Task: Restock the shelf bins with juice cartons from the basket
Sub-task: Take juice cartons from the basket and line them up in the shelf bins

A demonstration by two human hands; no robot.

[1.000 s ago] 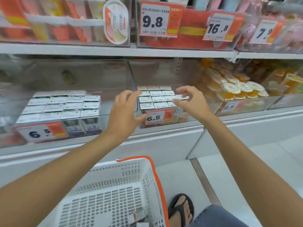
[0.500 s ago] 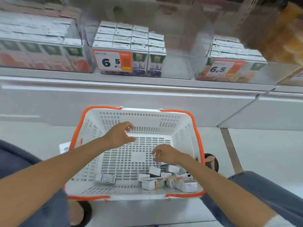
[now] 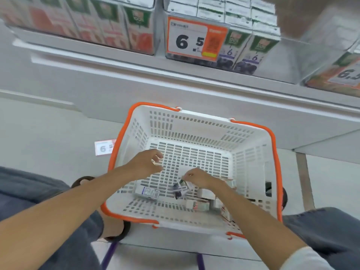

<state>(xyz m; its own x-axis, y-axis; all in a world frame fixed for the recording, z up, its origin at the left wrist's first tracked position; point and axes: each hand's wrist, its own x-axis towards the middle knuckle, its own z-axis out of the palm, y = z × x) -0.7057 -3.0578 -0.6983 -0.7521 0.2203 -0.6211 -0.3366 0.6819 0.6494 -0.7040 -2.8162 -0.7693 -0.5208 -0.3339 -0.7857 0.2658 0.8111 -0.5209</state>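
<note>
- Two hands are down inside the basket (image 3: 253, 152), which sits on the floor just below the shelf, prob. so each carton has a short lift up to the bins.
- Right hand (image 3: 196, 177) is closed on a small carton (image 3: 183, 185) w/ a dark label, fingers curled over its top end; the carton looks tilted, as if partly raised off the pile.
- Left hand (image 3: 146, 164) is open, fingers loosely curved, holding nothing. It hovers over the bare mesh floor of the basket, near a loose carton (image 3: 147, 192) lying flat on its side, likely its next pick.
- Remaining juice cartons (image 3: 202, 201) lie jumbled along the near wall and near-right corner, touching each other; exact count unclear due to blur.
- Shelf bin (image 3: 196, 61) w/ the 6.5 price tag (image 3: 191, 38) holds upright cartons in rows, labels facing out. It has free space on its right side, so that's a likely spot for more.
- Judgement: task is well along, w/ few cartons left in the basket.
- A stray price tag (image 3: 104, 148) lies on the floor beside the basket's left wall.
</note>
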